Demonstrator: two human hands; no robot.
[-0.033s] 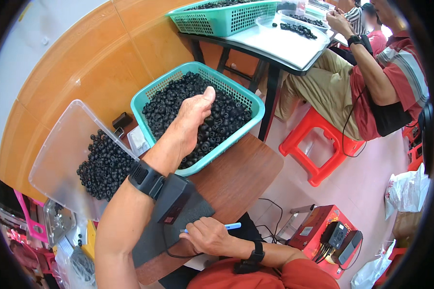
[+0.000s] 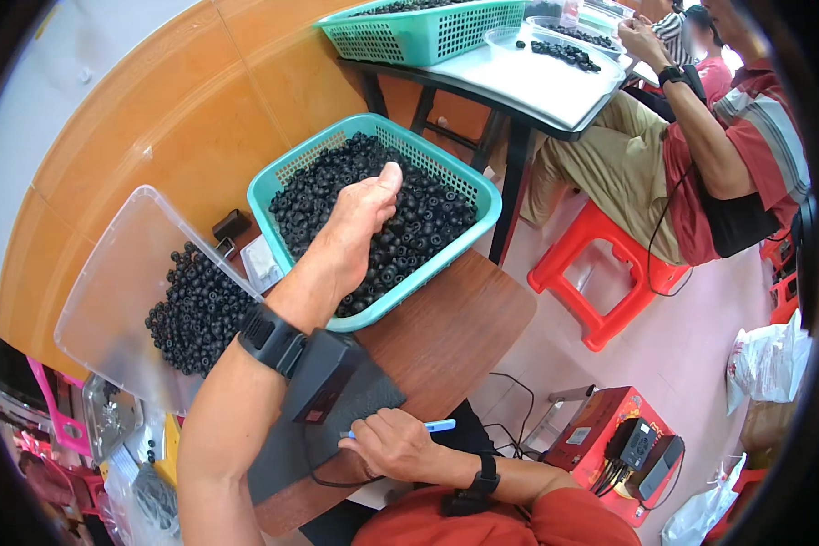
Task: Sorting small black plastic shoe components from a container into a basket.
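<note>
My left hand (image 2: 359, 218) reaches into a turquoise plastic basket (image 2: 402, 301) heaped with small black ring-like parts (image 2: 332, 173). Its thumb points up and away, while the other fingers are hidden behind the hand or among the parts. Nearer to me, my right hand (image 2: 391, 444) is closed around a slim, light-blue pen-shaped tool (image 2: 440, 425). That hand rests low over a dark mat (image 2: 278, 464) on the brown wooden table (image 2: 446, 323). Beside my left forearm, a clear plastic tub (image 2: 109, 300) lies tilted, with more black parts inside.
A second green basket (image 2: 373, 43) stands on the neighbouring table (image 2: 528, 89), with clear trays of black parts. A seated person (image 2: 710, 173) works there. On the floor are a red stool (image 2: 601, 314) and a red box (image 2: 584, 437) with black devices and cables.
My left hand has shifted very slightly to the left within the basket. The right hand and its blue tool look the same.
</note>
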